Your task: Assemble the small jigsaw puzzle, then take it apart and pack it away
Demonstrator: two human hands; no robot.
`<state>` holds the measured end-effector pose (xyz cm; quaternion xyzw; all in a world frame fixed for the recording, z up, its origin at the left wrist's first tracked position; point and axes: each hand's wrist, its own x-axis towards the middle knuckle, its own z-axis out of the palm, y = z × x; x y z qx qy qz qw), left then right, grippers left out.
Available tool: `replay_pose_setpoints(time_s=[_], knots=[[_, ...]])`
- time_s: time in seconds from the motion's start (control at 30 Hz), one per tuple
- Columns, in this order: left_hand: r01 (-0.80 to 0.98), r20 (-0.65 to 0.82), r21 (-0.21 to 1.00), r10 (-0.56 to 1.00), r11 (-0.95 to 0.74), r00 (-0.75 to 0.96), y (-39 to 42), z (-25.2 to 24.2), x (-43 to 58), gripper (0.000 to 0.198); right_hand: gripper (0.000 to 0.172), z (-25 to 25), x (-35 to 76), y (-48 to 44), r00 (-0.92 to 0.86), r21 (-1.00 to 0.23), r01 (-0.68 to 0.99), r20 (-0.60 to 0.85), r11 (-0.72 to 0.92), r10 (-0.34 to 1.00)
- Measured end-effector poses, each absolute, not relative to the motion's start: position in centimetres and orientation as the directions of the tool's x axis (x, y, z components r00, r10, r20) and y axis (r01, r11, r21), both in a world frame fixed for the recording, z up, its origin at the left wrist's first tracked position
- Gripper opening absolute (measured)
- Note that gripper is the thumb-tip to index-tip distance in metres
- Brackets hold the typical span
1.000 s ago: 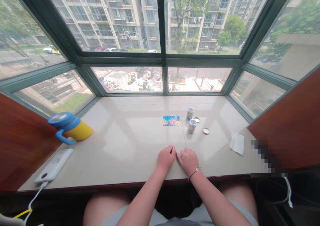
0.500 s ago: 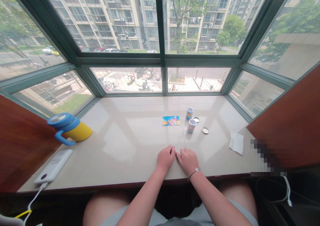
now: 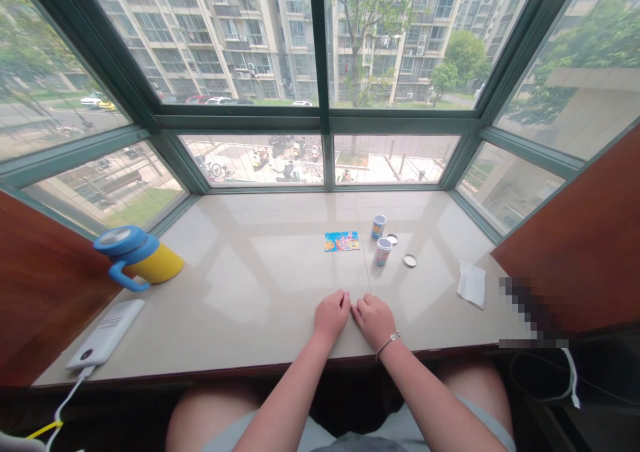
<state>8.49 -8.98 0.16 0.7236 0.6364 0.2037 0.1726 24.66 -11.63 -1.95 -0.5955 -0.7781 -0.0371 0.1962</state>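
My left hand (image 3: pixel 332 317) rests on the pale tiled sill with its fingers curled in and its thumb against the index finger. Beside it lies my right hand (image 3: pixel 373 320), fingers bent under and a bracelet round the wrist. The two hands nearly meet at the thumbs, and no object shows in either. Beyond them lies a flat, colourful blue card (image 3: pixel 342 241). To its right, two small printed cans stand upright: a pinkish can (image 3: pixel 383 253) in front and a blue can (image 3: pixel 379 227) behind. One round lid (image 3: pixel 410 261) lies to their right, another lid (image 3: pixel 393 239) behind the pinkish can.
A yellow and blue jug (image 3: pixel 145 255) lies on its side at the left. In front of it is a white power bank (image 3: pixel 106 334) with a cable plugged in. A white tissue (image 3: pixel 471 284) lies at the right. Green-framed windows (image 3: pixel 327 122) border the sill (image 3: pixel 250 292).
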Motion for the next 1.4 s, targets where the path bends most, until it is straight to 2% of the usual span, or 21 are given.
replay_pose_setpoints(time_s=[0.3,0.47,0.77,0.97,1.1,1.2,1.4], knots=[[0.847,0.094,0.511,0.989,-0.144,0.111,-8.9,-0.1,8.3,0.040,0.033,-1.5,24.6,-11.6,-0.265,-0.173,0.925,0.346,0.339,0.900],[0.850,0.087,0.509,0.990,-0.140,0.111,-9.0,-0.2,8.3,0.040,0.024,-0.5,24.6,-12.0,-0.310,-0.195,0.901,0.337,0.388,0.889],[0.844,0.082,0.517,0.990,-0.141,0.115,-8.8,0.0,8.2,0.040,0.008,-0.2,24.6,-11.6,-0.089,-0.275,0.944,0.324,0.184,0.942],[0.849,0.058,0.513,0.992,-0.126,0.113,-8.8,0.2,8.2,0.041,0.019,-0.4,25.8,-12.5,0.017,-0.374,0.919,0.351,0.123,0.936],[0.845,0.070,0.518,0.991,-0.132,0.112,-8.8,0.2,8.3,0.041,0.037,-2.3,26.7,-14.3,0.089,-0.361,0.932,0.337,0.042,0.937],[0.845,0.065,0.520,0.992,-0.126,0.107,-8.8,0.3,8.4,0.042,0.049,-4.0,26.9,-14.9,0.038,-0.351,0.933,0.314,0.078,0.949],[0.842,0.067,0.524,0.991,-0.132,0.114,-8.8,0.3,8.4,0.041,0.044,-5.0,26.3,-13.0,-0.078,-0.393,0.899,0.295,0.195,0.952]])
